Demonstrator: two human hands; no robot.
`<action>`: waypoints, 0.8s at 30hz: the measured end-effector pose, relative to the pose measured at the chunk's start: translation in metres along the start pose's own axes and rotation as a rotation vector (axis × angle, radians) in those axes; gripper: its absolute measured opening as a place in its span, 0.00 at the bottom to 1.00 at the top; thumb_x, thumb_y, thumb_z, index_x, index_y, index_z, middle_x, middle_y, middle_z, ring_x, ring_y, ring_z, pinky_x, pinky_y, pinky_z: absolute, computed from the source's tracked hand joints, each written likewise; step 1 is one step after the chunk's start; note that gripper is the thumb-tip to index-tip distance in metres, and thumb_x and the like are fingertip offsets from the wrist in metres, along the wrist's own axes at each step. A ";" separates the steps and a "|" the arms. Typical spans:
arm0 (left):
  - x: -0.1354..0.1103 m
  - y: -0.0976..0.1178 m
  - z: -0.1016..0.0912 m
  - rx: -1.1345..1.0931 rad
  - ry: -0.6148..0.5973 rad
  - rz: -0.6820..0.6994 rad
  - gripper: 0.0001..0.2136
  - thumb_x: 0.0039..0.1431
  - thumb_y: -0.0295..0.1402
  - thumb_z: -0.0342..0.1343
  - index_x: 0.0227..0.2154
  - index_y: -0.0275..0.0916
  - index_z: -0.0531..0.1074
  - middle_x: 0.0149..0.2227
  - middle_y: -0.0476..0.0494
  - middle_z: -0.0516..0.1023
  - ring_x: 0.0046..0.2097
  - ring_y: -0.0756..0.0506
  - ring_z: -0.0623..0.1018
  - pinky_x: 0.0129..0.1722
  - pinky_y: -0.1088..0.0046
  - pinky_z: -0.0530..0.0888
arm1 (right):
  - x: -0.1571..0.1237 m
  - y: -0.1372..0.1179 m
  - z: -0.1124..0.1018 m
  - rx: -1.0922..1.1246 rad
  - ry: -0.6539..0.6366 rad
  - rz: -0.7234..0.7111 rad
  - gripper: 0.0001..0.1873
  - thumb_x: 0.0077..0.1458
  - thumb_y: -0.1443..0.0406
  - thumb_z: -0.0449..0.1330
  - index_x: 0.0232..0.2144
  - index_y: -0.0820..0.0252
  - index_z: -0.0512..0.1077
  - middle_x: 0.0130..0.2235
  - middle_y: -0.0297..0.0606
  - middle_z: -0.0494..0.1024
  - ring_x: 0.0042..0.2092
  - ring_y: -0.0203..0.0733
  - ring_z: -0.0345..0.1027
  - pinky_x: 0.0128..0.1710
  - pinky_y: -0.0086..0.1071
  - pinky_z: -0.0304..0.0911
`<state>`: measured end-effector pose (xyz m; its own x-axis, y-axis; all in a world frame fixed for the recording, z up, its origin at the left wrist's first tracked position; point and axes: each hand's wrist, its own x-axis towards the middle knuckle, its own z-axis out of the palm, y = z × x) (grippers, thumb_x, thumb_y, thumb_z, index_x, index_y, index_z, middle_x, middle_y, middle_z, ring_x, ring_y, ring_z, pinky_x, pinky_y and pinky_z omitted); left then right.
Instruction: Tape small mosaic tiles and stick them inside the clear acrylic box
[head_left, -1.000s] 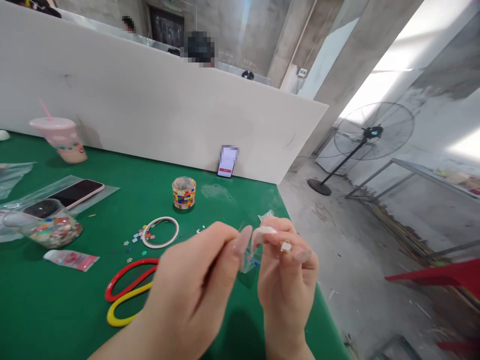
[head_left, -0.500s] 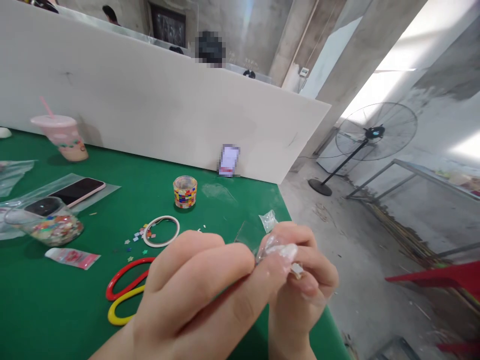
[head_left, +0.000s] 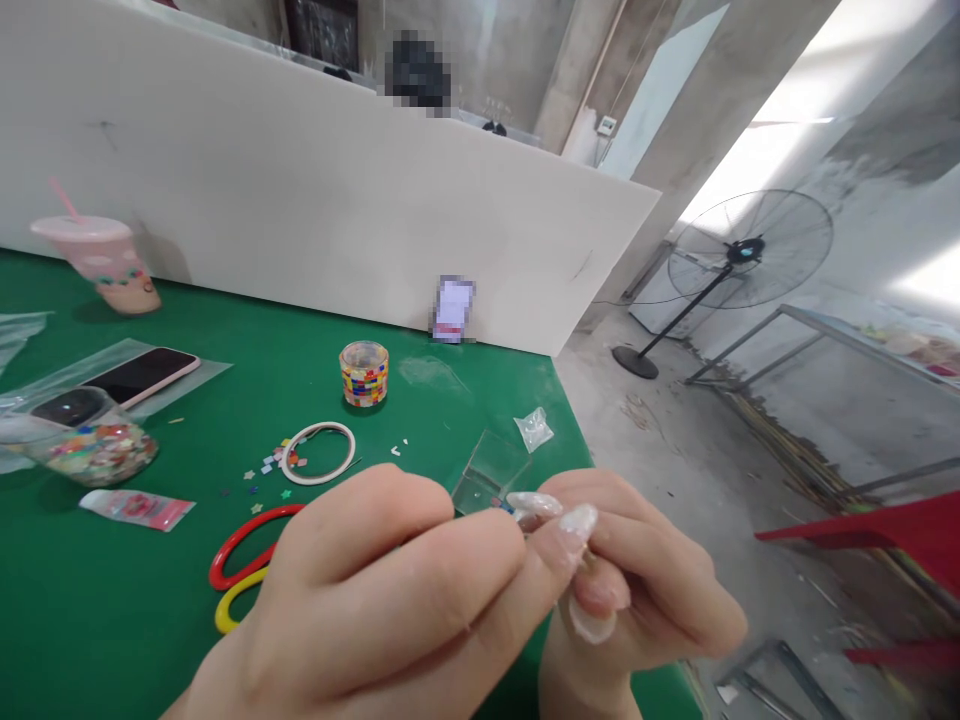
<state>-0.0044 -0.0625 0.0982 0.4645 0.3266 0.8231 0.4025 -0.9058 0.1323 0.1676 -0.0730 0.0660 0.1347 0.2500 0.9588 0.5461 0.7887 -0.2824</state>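
My left hand [head_left: 390, 590] is closed in a pinch at lower centre, its fingertips meeting those of my right hand [head_left: 649, 580]. Both have long, pale, shiny nails. Whatever small thing they pinch is mostly hidden by the fingers, so I cannot name it. Beneath my left hand lie scissors with a red handle [head_left: 232, 550] and a yellow handle [head_left: 227, 608]; their blades are covered. Just behind the fingertips is a clear flat plastic piece [head_left: 487, 470]. Beyond my right hand sits a small crumpled clear packet [head_left: 534, 430].
Left of my hands lie a white ring [head_left: 351, 455], scattered sequins [head_left: 268, 465], a pink-and-white tube [head_left: 139, 508] and a clear cup of colourful bits [head_left: 105, 455]. Behind are a mosaic-patterned ring stack [head_left: 365, 380], a phone [head_left: 154, 378], a drink cup [head_left: 97, 260] and a white partition [head_left: 337, 220].
My right hand has turned and shifted right, and its thumb nail now shows. The clear film glimpsed between my fingertips is no longer distinct. The whole view has shifted slightly.
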 end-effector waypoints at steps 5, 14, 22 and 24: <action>0.010 -0.008 -0.007 -0.055 -0.069 0.113 0.16 0.70 0.23 0.50 0.53 0.42 0.77 0.36 0.54 0.84 0.35 0.52 0.81 0.39 0.81 0.80 | 0.004 0.001 0.000 -0.017 0.014 -0.060 0.11 0.67 0.61 0.62 0.33 0.60 0.76 0.24 0.31 0.75 0.23 0.34 0.69 0.20 0.31 0.66; 0.005 -0.004 -0.010 -0.101 -0.062 0.086 0.18 0.67 0.21 0.50 0.55 0.38 0.75 0.36 0.54 0.83 0.32 0.52 0.78 0.35 0.77 0.77 | 0.003 -0.002 0.000 -0.020 -0.003 -0.037 0.13 0.67 0.60 0.61 0.31 0.59 0.75 0.23 0.30 0.74 0.21 0.33 0.66 0.20 0.31 0.64; -0.004 -0.006 -0.006 -0.039 -0.096 0.117 0.17 0.68 0.25 0.48 0.55 0.42 0.74 0.34 0.51 0.82 0.31 0.49 0.80 0.28 0.70 0.72 | 0.006 -0.005 -0.001 0.104 -0.082 0.012 0.15 0.67 0.61 0.61 0.29 0.63 0.73 0.22 0.31 0.70 0.23 0.31 0.66 0.22 0.28 0.66; -0.004 -0.005 -0.006 -0.010 -0.113 0.109 0.17 0.70 0.26 0.46 0.57 0.41 0.72 0.34 0.50 0.83 0.32 0.48 0.80 0.29 0.69 0.73 | 0.006 -0.005 0.000 0.134 -0.091 0.021 0.15 0.68 0.62 0.60 0.29 0.64 0.73 0.23 0.31 0.72 0.24 0.31 0.68 0.24 0.27 0.68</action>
<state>-0.0133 -0.0612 0.0979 0.5908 0.2544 0.7656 0.3373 -0.9400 0.0520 0.1659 -0.0755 0.0727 0.0664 0.3119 0.9478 0.4276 0.8493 -0.3095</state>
